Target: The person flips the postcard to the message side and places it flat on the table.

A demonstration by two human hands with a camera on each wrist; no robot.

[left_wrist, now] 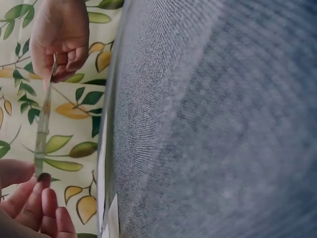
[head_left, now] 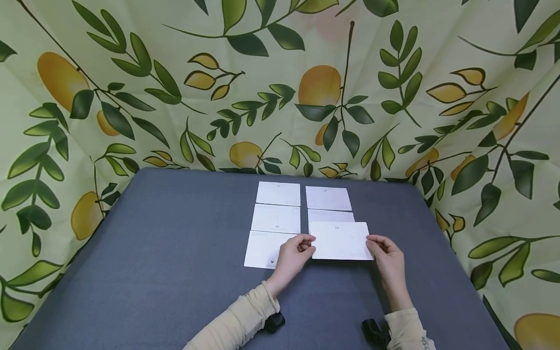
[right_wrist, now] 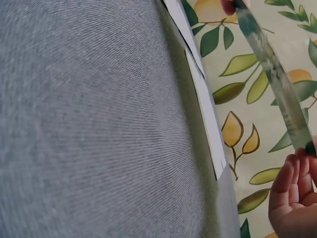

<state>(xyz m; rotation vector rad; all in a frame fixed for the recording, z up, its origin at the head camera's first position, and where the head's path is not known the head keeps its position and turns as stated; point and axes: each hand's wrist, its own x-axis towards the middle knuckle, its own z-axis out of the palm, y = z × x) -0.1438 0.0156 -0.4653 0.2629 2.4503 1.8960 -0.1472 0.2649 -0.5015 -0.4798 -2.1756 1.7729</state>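
Note:
A white postcard (head_left: 341,240) with small printed boxes is held up above the table between both hands. My left hand (head_left: 294,255) pinches its left edge, and my right hand (head_left: 389,262) pinches the right edge. Seen almost edge-on, the postcard (left_wrist: 43,129) shows a coloured underside in the left wrist view. In the right wrist view, a dark green picture covers that side of the postcard (right_wrist: 275,74). Behind it lies another postcard (head_left: 331,215), partly hidden by the held one. The left hand overlaps the nearest postcard (head_left: 261,247) of the left column.
Two more postcards, a far one (head_left: 278,193) and a middle one (head_left: 276,218), complete the left column. At the back of the right column lies a postcard (head_left: 328,198). The grey-blue table (head_left: 175,253) meets a leaf-patterned curtain (head_left: 271,112) at its far edge.

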